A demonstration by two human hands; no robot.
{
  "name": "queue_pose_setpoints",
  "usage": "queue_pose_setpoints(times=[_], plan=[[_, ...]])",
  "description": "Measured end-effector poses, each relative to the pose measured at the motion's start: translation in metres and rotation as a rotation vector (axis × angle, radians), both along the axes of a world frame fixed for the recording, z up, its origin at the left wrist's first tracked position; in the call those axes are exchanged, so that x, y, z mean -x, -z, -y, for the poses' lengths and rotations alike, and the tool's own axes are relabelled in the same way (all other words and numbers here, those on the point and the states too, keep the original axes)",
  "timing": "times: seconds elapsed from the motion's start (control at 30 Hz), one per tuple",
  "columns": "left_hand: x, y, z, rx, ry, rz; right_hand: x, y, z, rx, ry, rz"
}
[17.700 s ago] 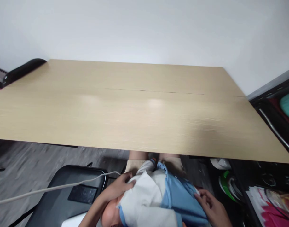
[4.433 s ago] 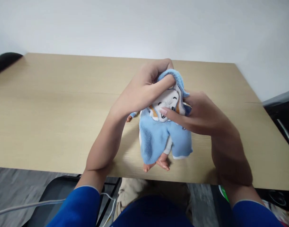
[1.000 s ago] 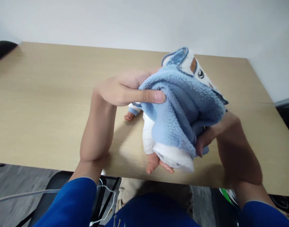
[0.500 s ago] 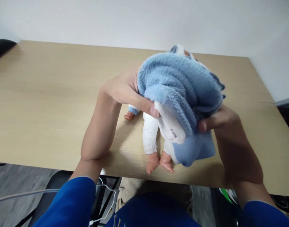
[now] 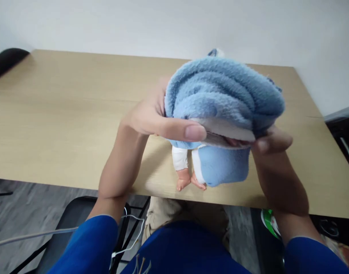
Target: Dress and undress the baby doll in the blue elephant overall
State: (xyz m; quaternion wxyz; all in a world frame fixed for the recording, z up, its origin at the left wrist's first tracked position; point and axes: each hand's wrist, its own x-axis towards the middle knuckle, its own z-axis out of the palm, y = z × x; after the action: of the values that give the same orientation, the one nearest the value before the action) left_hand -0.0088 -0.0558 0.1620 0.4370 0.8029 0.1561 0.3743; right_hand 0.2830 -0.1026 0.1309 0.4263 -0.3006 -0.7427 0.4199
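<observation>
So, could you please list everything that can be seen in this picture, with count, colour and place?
fleece garment: 1, light blue with white lining, bunched up above the doll, held between both hands
doll: 1, white sleeper, bare feet toward the near table edge, mostly hidden under the garment
table: 1, light wood, fills the middle of the view
chair: 1, black, at the far left end of the table
seat: 1, black, below the near table edge, left
cable: 1, white, crosses the seat
green and white item: 1, on the floor, lower right; unclear what it is
left hand: 1, grips the garment's left side, blue sleeve
right hand: 1, grips the garment's right side, blue sleeve
</observation>
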Motion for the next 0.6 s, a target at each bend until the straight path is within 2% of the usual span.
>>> queue_pose_setpoints(times=[0.03, 0.1, 0.17, 0.23, 0.3, 0.47, 0.53, 0.6], plan=[[0.000, -0.002, 0.012, -0.002, 0.083, -0.010, 0.001, -0.005, 0.011, 0.018, -0.055, 0.022], [-0.001, -0.005, 0.037, -0.025, 0.110, -0.026, 0.003, -0.014, 0.035, 0.062, -0.051, 0.019], [-0.005, -0.004, 0.059, -0.026, 0.034, -0.045, 0.004, -0.018, 0.056, 0.068, 0.092, -0.043], [-0.012, 0.006, 0.078, 0.033, -0.068, -0.033, 0.006, -0.017, 0.070, 0.058, 0.190, -0.070], [-0.019, 0.024, 0.094, 0.098, -0.197, 0.016, 0.008, -0.010, 0.077, 0.074, 0.216, 0.003], [-0.028, 0.083, 0.134, 0.190, -0.544, 0.076, 0.015, 0.014, 0.087, 0.113, 0.272, 0.220], [-0.025, 0.101, 0.153, 0.245, -0.606, 0.048, 0.018, 0.021, 0.093, 0.125, 0.214, 0.285], [-0.020, 0.113, 0.171, 0.288, -0.625, -0.002, 0.021, 0.028, 0.099, 0.131, 0.136, 0.352]])
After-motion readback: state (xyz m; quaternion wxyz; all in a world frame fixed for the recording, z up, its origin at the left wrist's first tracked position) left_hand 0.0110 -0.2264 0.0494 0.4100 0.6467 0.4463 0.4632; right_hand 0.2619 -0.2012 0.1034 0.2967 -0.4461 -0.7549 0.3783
